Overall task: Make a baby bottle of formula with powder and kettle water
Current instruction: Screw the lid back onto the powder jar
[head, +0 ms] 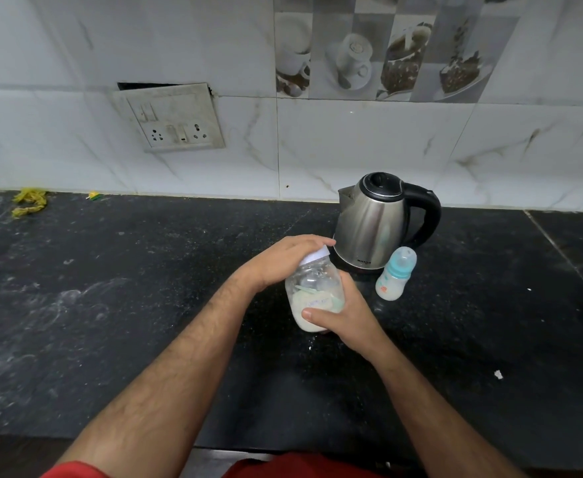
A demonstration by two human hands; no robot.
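A clear jar of pale formula powder (312, 291) with a white lid (316, 255) stands tilted on the black counter (145, 305). My left hand (284, 260) grips the lid from above. My right hand (343, 322) grips the jar's body from the right, thumb across its front. A scoop shows dimly inside the jar. Behind it stands a steel kettle (376, 225) with a black handle and closed lid. To the right of the jar, the baby bottle (396, 274) with a teal collar and clear cap stands upright.
A switch and socket plate (174, 120) is set in the tiled wall at the back left. Yellow scraps (29, 201) lie at the counter's far left. A small white crumb (498, 374) sits on the counter at the right. The counter's front edge is near my body.
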